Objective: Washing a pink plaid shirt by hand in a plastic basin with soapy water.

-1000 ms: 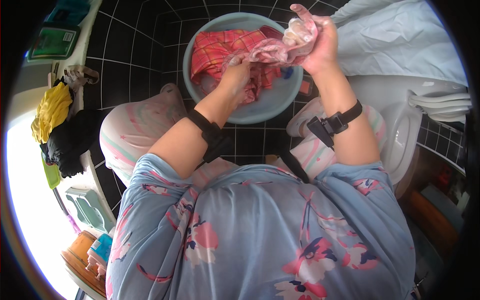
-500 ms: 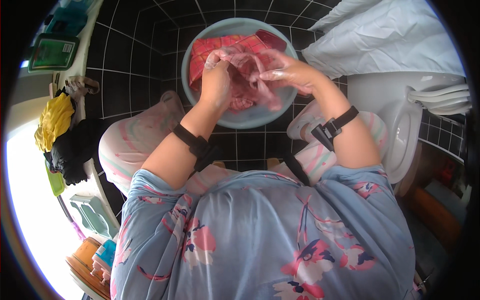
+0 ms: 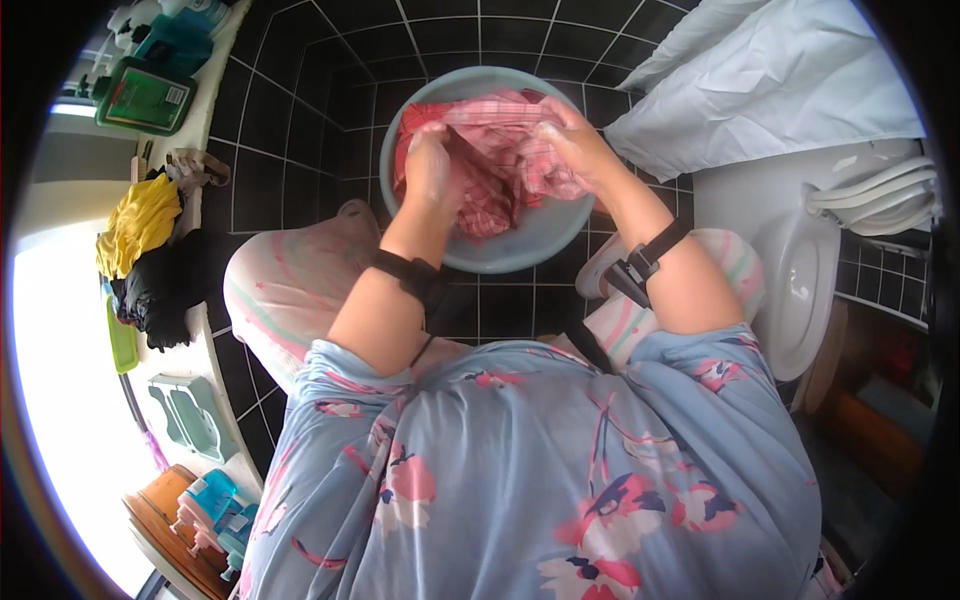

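Note:
Wet pink and red checked cloth [image 3: 485, 190] lies bunched in a round pale blue basin [image 3: 535, 250] ahead of me. My left hand [image 3: 428, 165] is closed on the cloth's left part, with white suds over the fingers. On the other side, my right hand [image 3: 578, 148] grips the upper right part, its thumb suds-covered too. A fold of cloth stretches between the two hands above the basin. Part of the cloth and most of the fingertips are hidden in the folds. Each forearm wears a black strap with a small device.
To the left, a ledge carries a green bottle [image 3: 148, 97], yellow cloth [image 3: 140, 222], black cloth [image 3: 160, 290] and a pale green plastic holder [image 3: 195, 415]. A white toilet [image 3: 795, 290] stands at the right, below a white curtain [image 3: 770, 90]. Dark tiles [image 3: 505, 310] surround the basin.
My hands have moved further apart. The right hand, loosely spread before, has closed on the cloth, and the twisted strand is now a wider fold. The view has shifted slightly.

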Motion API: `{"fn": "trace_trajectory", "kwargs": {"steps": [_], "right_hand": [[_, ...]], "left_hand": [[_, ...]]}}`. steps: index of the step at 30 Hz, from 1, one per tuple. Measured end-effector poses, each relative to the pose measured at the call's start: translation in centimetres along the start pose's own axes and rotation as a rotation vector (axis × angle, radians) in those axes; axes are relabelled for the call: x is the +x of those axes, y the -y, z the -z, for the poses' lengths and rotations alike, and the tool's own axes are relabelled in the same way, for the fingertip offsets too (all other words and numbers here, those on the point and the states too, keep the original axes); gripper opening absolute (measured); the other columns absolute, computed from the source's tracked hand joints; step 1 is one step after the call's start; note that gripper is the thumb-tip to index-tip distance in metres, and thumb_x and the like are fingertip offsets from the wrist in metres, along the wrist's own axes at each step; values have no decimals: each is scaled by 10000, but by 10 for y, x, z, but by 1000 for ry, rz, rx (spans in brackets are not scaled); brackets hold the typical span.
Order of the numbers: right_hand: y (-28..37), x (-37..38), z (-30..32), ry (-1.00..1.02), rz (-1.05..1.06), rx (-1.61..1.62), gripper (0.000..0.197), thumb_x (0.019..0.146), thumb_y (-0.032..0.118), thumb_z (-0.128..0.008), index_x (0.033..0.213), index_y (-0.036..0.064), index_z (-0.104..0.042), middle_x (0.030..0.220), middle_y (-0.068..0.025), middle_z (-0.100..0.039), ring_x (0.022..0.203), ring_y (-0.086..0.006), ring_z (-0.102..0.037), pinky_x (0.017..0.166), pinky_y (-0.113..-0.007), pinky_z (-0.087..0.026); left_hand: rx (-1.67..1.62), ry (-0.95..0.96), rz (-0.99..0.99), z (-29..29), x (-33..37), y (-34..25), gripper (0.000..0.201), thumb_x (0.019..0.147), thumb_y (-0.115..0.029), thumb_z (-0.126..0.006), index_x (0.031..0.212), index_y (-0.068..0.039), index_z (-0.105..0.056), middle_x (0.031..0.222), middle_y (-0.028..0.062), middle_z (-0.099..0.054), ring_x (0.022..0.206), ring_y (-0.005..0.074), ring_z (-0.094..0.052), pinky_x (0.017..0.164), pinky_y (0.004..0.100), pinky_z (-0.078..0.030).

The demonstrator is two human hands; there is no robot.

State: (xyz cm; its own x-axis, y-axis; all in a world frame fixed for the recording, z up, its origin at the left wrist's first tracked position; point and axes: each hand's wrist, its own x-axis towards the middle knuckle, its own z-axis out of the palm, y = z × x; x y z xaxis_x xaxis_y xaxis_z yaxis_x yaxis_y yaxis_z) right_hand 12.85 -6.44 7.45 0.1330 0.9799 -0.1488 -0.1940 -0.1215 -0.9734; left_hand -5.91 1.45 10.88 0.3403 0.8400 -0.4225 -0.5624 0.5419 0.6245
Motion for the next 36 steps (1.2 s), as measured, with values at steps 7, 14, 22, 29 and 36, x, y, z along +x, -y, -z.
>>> {"fn": "trace_trajectory", "kwargs": {"steps": [7, 14, 22, 29, 36], "right_hand": [[-11, -10, -33, -248, 353, -814, 278, 882, 92, -571, 1155, 72, -526, 976, -200, -656, 946, -414, -638, 813, -449, -502], [15, -43, -86, 75, 542, -1193, 207, 841, 270, -673, 929, 97, -603, 800, -127, -662, 695, -355, -647, 596, -441, -503], [17, -18, -58, -137, 438, -1169, 247, 891, 259, -639, 739, 65, -616, 702, -136, -620, 651, -362, -609, 557, -436, -454], [14, -21, -61, 19, 590, -1118, 257, 888, 259, -638, 744, 48, -616, 695, -127, -617, 638, -339, -602, 555, -413, -456], [18, -20, -59, 6, 549, -1143, 244, 893, 255, -636, 754, 55, -654, 723, -119, -634, 661, -337, -608, 571, -400, -465]], "left_hand": [[-321, 209, 476, 11, -13, 53, 750, 990, -616, -136, 1383, -63, -456, 1444, 160, -457, 1359, 334, -409, 1156, 498, -277], [-458, 67, 415, 29, 29, 51, 376, 961, -498, -547, 935, -123, -523, 804, 45, -615, 876, 208, -661, 828, 395, -569], [-426, -2, 530, -4, 10, 60, 425, 1010, -480, -453, 762, -137, -490, 770, 81, -572, 772, 244, -627, 720, 400, -566], [-563, 139, 397, 9, 31, 71, 384, 1012, -469, -460, 795, -153, -479, 601, -17, -469, 508, 105, -455, 491, 269, -438], [-573, 37, 423, 5, 29, 69, 390, 998, -476, -483, 790, -146, -491, 603, -33, -458, 515, 95, -448, 494, 248, -443]]}}
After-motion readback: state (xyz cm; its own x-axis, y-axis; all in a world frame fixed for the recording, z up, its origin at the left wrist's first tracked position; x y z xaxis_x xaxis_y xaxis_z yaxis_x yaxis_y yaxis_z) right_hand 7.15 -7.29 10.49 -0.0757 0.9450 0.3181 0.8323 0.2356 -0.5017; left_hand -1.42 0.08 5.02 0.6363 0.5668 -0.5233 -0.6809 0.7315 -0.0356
